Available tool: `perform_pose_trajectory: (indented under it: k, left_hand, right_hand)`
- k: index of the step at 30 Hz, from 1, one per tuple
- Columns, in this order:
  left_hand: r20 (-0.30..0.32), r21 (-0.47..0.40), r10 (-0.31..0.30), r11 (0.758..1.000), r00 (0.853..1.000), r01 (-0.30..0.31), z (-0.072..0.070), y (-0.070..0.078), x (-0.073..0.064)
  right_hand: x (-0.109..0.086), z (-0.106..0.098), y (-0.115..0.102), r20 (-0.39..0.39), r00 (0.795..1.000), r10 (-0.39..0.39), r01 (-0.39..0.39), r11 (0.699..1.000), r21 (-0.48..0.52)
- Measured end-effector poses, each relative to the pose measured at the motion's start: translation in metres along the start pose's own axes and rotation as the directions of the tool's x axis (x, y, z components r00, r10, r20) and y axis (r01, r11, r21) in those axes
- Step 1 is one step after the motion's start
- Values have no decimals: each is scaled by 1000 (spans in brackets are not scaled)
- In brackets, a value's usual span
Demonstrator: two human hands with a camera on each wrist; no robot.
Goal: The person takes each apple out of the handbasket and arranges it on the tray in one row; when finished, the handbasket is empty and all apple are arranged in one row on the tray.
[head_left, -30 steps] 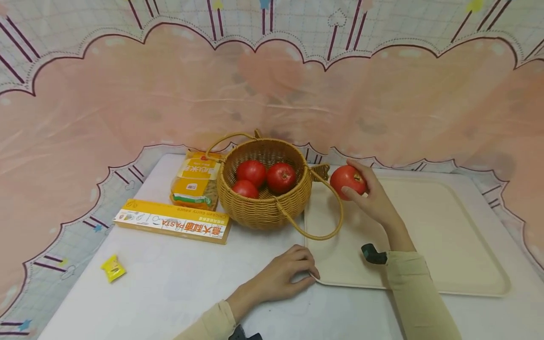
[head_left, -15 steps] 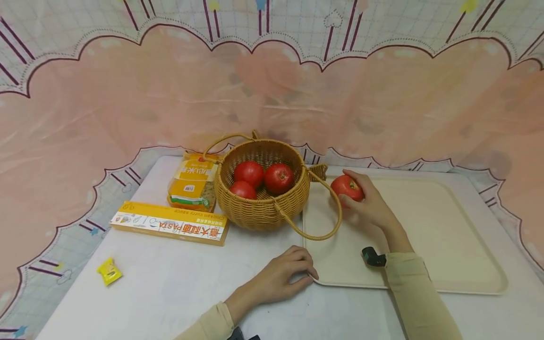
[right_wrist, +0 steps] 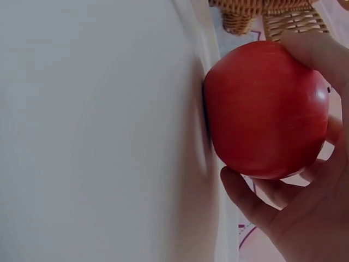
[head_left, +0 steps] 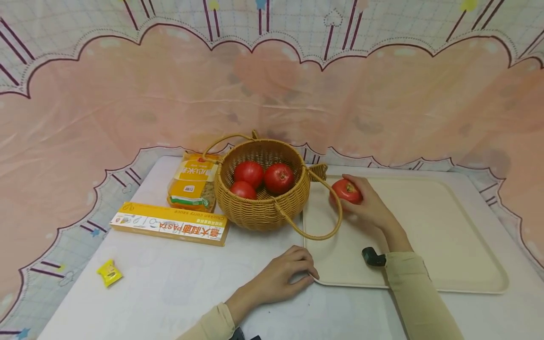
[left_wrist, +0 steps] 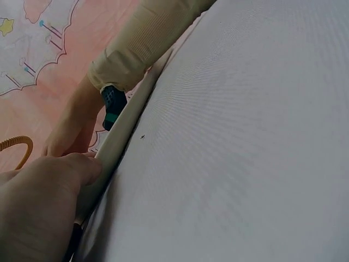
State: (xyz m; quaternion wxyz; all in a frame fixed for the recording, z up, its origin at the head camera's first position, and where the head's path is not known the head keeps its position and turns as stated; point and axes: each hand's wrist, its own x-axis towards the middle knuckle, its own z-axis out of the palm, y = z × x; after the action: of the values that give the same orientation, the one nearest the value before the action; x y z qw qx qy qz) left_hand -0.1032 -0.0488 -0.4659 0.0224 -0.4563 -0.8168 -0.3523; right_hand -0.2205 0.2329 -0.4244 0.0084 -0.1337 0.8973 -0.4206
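Observation:
My right hand (head_left: 369,200) holds a red apple (head_left: 346,191) over the far left part of the cream tray (head_left: 425,236). In the right wrist view, fingers and thumb curve round the apple (right_wrist: 267,109), whose underside is right at the tray's surface. At the tray's near left corner, my left hand (head_left: 284,275) grips the rim, thumb and fingertips together there. The left wrist view shows that hand (left_wrist: 43,196) against the tray's side wall (left_wrist: 122,125). Left of the tray, a round wicker basket (head_left: 263,215) contains three red apples (head_left: 278,178).
Behind the pasta box (head_left: 170,224), a yellow food packet (head_left: 192,182) leans by the basket. A small yellow wrapped packet (head_left: 109,272) lies on the white table (head_left: 170,293) at left. One basket handle (head_left: 316,236) loops out over the tray's left edge.
My right hand has lowered the apple down to the tray. The left hand keeps its place at the tray's corner, and the basket stays where it was.

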Motion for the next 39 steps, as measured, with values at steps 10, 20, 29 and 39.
perform_pose_trajectory:
  k: [10,20,29,39]
  left_hand:
    - [-1,8,7,1000,1000,-7,0,0,0]
    - [-3,0,5,1000,1000,-5,-1,1,-1]
    - [-2,1,19,1000,1000,-19,0,0,0]
    - [-1,7,13,1000,1000,-13,-1,1,0]
  right_hand:
    - [0,1,1,35,999,29,-29,1000,-5]
    - [-1,1,2,47,998,34,-35,999,19]
    - [-3,3,6,16,999,47,-48,997,59]
    - [-1,4,1,28,999,31,-33,996,81]
